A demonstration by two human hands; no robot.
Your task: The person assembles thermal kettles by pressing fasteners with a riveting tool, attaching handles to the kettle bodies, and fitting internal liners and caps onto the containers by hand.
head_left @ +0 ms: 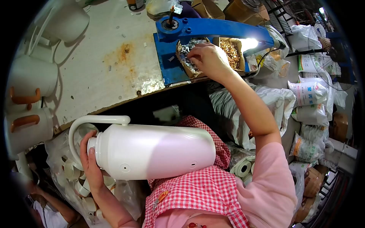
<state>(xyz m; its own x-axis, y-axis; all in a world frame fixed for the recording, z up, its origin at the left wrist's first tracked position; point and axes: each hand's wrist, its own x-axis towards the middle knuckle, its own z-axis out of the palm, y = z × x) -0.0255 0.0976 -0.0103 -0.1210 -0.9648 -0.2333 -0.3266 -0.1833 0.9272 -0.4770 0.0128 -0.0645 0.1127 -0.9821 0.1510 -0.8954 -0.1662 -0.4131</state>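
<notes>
Flask (163, 152), lower ctr of frame: prob. light, stiff, slippery; hold by neck (99, 154) or handle (99, 119). L hand (91, 161) fingers curl round neck; R hand (213, 60) in parts box (185, 69), upper ctr, can't tell if pinching.

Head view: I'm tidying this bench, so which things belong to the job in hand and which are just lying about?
Likely in the job:
white-and-lilac flask, left hand at its neck
silvery metal pieces, at the right hand
blue machine, probably

Seemingly just lying about:
plastic bag on the table
printed sacks
fan
</notes>
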